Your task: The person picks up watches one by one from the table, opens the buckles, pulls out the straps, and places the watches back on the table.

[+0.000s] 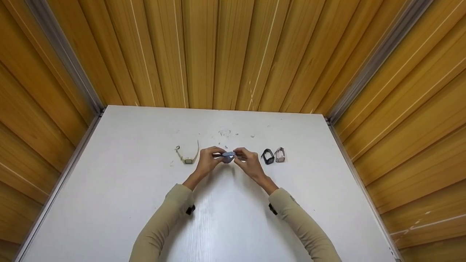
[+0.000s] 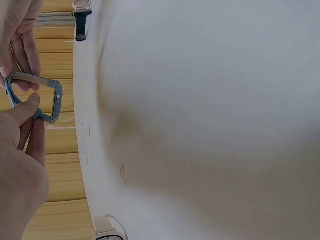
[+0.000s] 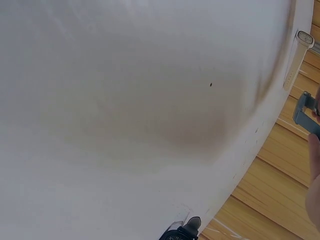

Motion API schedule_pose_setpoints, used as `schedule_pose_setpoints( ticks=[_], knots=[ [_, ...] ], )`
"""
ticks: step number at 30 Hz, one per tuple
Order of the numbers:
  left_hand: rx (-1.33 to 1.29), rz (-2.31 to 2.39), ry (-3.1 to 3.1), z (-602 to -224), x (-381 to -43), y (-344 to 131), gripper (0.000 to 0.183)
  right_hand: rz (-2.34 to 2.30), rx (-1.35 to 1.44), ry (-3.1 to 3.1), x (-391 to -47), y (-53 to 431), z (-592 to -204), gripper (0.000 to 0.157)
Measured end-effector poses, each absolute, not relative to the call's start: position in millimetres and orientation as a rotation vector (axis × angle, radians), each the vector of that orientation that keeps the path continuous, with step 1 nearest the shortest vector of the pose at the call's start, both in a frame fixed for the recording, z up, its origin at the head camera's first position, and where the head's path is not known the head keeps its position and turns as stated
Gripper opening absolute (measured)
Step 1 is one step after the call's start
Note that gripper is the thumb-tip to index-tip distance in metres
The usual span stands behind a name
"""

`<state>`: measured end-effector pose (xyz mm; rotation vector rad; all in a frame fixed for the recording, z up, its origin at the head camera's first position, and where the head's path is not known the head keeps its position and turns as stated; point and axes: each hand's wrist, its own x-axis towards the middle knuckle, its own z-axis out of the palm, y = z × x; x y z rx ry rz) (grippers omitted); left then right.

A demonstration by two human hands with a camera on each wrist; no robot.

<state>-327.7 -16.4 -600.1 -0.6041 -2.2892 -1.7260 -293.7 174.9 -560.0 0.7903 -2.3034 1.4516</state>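
A blue wristwatch is between my two hands, over the middle of the white table. My left hand pinches its strap from the left, thumb and fingertips on the band. From the other side my right hand grips the strap. The left wrist view shows the blue watch bent into a loop, its case turned edge-on. Part of the strap is hidden behind fingers. Only a piece of the watch and of my right hand enters the right wrist view.
A pale green watch lies with its strap spread, left of my hands. To the right, a black watch and a pale pink watch stand side by side with looped straps. Small marks dot the white table; wood-look walls enclose it.
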Motion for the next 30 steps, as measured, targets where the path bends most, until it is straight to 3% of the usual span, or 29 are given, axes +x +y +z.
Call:
schedule_pose_setpoints(
  ticks=[30],
  knots=[
    [-0.606, -1.763, -2.279, -598.3, -325.6, -10.5, 0.015, 1.411, 0.725, -2.303, -289.0, 175.3, -564.4, 0.020]
  ],
)
